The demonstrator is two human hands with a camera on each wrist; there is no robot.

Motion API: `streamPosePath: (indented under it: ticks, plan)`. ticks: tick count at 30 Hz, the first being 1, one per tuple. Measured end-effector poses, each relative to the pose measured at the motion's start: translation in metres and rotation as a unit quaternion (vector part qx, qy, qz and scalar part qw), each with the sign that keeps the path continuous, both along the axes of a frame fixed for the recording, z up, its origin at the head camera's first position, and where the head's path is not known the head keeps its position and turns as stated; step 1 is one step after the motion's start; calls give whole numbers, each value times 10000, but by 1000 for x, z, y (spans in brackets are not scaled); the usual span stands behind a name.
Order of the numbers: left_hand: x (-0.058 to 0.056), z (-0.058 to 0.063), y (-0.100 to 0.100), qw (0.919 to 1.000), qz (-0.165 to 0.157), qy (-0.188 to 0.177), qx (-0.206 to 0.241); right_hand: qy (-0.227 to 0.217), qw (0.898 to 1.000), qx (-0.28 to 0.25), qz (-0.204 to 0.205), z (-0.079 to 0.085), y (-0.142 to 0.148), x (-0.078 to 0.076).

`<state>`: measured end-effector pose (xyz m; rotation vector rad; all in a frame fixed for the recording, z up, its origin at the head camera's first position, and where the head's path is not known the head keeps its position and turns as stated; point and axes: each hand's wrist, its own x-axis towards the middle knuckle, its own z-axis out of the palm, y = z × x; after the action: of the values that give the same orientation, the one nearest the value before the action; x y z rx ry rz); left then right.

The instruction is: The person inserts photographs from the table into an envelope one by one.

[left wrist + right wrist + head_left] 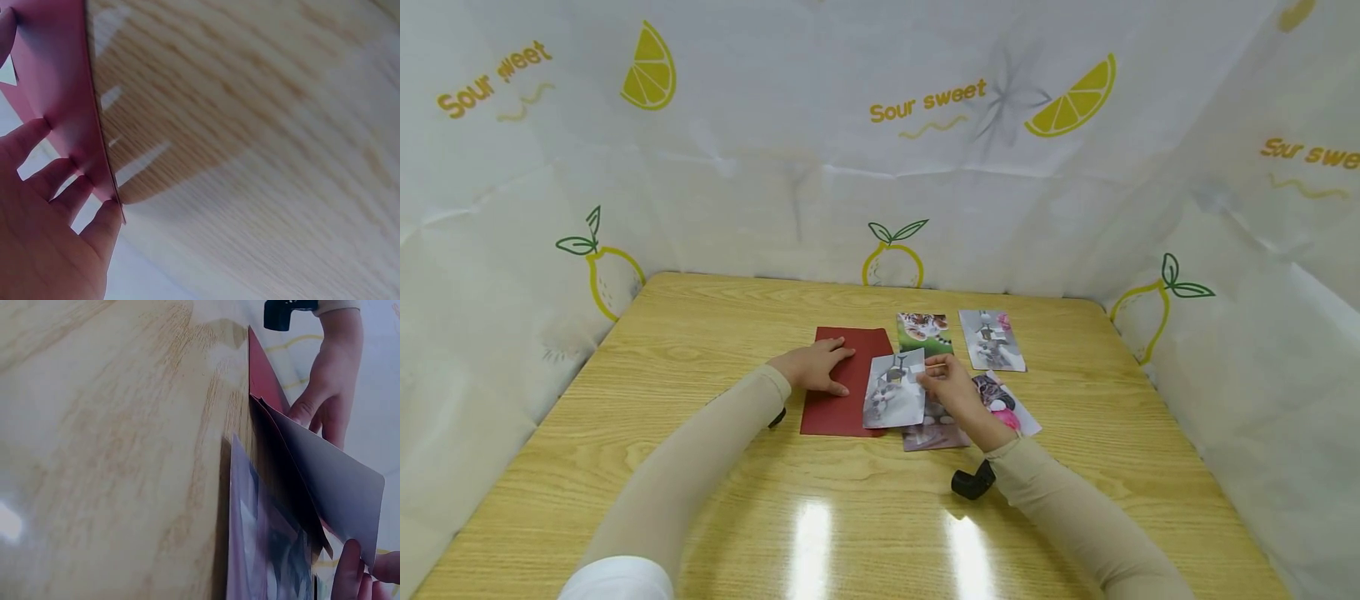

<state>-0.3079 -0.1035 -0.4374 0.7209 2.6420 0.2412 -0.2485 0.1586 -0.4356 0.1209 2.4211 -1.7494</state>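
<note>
A red paper envelope (pixel 835 417) lies flat on the table, and my left hand (pixel 817 367) rests on it with fingers spread. In the left wrist view those fingertips touch the envelope (pixel 65 100) near its edge. My right hand (pixel 957 390) pinches a grey photo card (pixel 891 396) between thumb and fingers at its right edge. That card is tilted and overlaps the right side of the envelope; the right wrist view shows its plain back (pixel 344 481) beside the envelope's raised flap (pixel 290 462). Partly hidden under my right hand is a pinkish photo card (pixel 936 437).
Behind the right hand lie a tiger photo card (pixel 925 333) and another grey photo card (pixel 992 342). A card with a pink patch (pixel 1018 408) sits right of the wrist. A black wrist-camera piece (pixel 972 483) is by the right sleeve. White printed cloth (pixel 790 208) surrounds the wooden table (pixel 737 517).
</note>
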Motion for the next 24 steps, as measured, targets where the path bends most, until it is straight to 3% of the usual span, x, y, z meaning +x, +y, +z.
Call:
streamPosePath:
  ticks: [15,24]
  plan:
    - [2,2,0,10000,-2,5,37,-225,9996,161,15,1,-2,-8]
    - [2,2,0,10000,5,-7,58,-122,9998,109,147,0,-3,-10]
